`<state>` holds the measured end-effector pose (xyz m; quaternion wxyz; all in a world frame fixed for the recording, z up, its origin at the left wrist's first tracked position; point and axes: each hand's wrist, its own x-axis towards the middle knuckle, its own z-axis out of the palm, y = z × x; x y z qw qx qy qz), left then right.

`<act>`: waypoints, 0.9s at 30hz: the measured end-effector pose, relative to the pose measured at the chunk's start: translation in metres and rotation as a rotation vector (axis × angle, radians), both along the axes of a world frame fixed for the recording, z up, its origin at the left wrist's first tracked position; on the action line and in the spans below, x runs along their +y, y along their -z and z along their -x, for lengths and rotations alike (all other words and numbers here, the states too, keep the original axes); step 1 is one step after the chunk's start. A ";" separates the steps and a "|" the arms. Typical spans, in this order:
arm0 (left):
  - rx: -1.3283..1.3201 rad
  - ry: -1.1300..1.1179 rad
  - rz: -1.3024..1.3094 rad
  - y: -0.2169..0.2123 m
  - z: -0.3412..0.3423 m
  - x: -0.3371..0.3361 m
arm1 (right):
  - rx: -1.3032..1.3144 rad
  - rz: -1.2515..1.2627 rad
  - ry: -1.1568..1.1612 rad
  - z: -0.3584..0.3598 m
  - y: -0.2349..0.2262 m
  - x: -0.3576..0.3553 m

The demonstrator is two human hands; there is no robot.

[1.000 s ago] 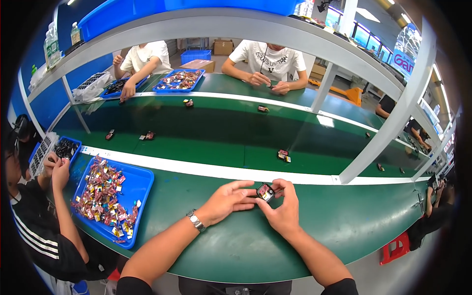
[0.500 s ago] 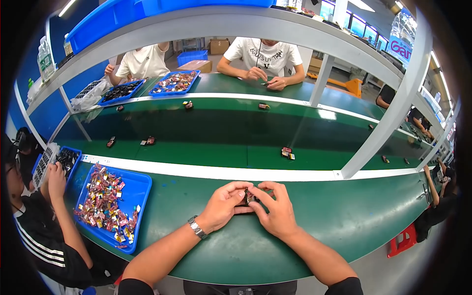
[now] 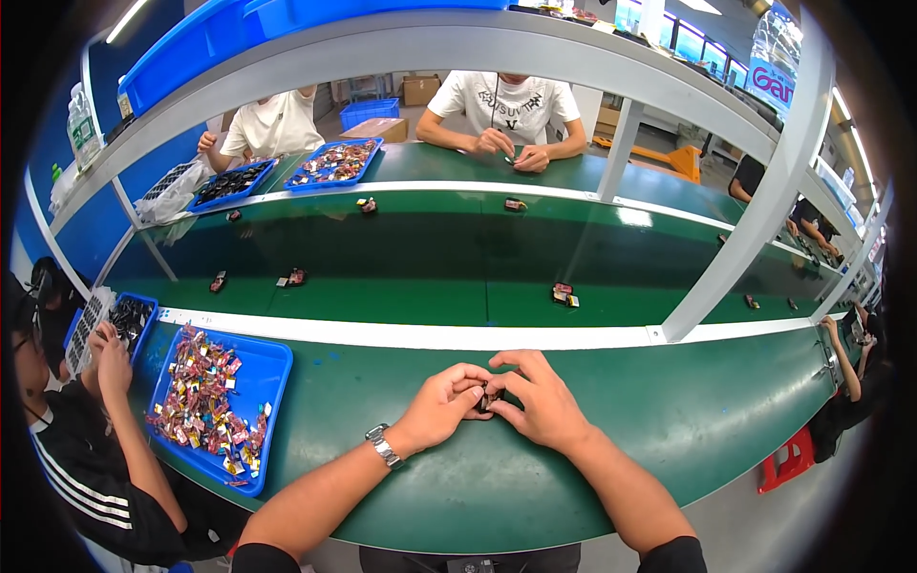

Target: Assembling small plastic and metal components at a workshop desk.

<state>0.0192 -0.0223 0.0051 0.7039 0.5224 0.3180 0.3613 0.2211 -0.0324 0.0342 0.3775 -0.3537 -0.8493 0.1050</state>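
Observation:
Between my two hands, above the green tabletop, is a small dark casing with a reddish part (image 3: 488, 400), mostly covered by fingers. My left hand (image 3: 436, 411), with a metal watch at the wrist, pinches it from the left. On the other side the thumb and bent index finger of my right hand (image 3: 543, 405) close on it. To the left of my hands stands a blue tray (image 3: 284, 382) heaped with small reddish-pink parts (image 3: 201, 401) bearing white and yellow bits.
Beyond a white rail (image 3: 430, 331) runs a green conveyor belt (image 3: 401, 248) with several small assemblies (image 3: 565, 294) on it. A grey shelf frame (image 3: 735, 229) stands over the belt. Co-workers sit at left, right and across. A red stool (image 3: 788, 462) is at the right.
My hands have come slightly nearer to me with the casing, and the right fingers are more bent over it. Assemblies on the belt have shifted a little to the right.

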 end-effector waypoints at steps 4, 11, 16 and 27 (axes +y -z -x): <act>-0.022 0.006 0.017 -0.006 0.000 0.000 | -0.004 -0.019 0.050 0.001 0.000 -0.003; -0.021 -0.016 0.061 -0.011 -0.002 -0.002 | 0.003 -0.018 0.047 0.003 0.003 -0.004; -0.037 -0.041 0.092 -0.009 -0.001 -0.002 | -0.013 0.033 0.016 0.000 0.003 -0.002; -0.018 -0.027 0.072 -0.010 -0.002 -0.003 | 0.010 0.050 0.056 0.000 0.007 -0.001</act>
